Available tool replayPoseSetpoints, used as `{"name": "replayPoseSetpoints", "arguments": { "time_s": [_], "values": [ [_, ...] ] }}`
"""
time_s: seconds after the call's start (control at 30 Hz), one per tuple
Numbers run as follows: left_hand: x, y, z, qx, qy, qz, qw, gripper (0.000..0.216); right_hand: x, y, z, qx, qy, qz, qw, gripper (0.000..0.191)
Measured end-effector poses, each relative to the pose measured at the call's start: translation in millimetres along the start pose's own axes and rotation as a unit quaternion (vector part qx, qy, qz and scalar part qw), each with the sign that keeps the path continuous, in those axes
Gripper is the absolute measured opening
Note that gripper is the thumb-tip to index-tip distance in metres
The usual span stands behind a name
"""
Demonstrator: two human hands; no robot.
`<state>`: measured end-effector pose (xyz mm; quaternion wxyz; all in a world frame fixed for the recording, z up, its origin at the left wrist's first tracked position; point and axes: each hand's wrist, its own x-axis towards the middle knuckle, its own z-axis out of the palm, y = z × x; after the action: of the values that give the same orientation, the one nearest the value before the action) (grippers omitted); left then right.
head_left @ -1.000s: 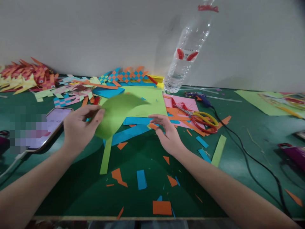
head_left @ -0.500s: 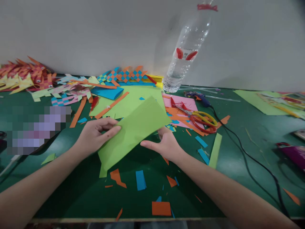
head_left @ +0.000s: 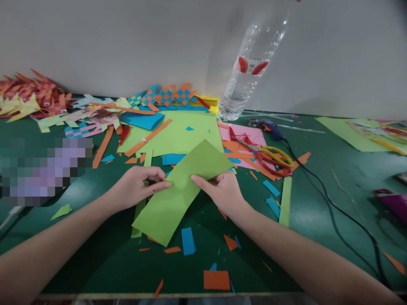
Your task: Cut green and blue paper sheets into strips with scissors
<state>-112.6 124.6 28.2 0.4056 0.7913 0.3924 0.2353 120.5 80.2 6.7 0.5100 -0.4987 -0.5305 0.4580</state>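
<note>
A light green sheet of paper is held tilted above the dark green table, its lower end pointing toward me. My left hand pinches its left edge between thumb and fingers. On the other side, my right hand grips the right edge, thumb on top and fingers underneath, partly hidden. Beneath the sheet's left part lies a narrow green paper strip. A folded blue paper piece and an orange rectangle lie nearer to me.
Scissors with yellow and red handles lie on pink paper at right. A tilted plastic bottle leans by the wall. Woven paper fish stand at the back. A black cable crosses the right side. A pixelated object lies left.
The green sheet has turned and its lower end has swung toward me. My right hand has moved its thumb onto the sheet's top. My left hand has shifted slightly right along the edge.
</note>
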Motion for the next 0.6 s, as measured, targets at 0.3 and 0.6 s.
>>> {"name": "replayPoseSetpoints", "arguments": {
  "time_s": [0.3,0.6],
  "values": [
    [5,-13,-12,0.019,0.049,-0.015,0.998,0.034,12,-2,-12,-0.016,0.059,-0.021,0.998,0.019],
    [8,-15,-16,0.029,0.081,-0.022,0.996,0.038,27,2,-26,0.007,0.118,-0.073,0.990,0.026]
  ]
}}
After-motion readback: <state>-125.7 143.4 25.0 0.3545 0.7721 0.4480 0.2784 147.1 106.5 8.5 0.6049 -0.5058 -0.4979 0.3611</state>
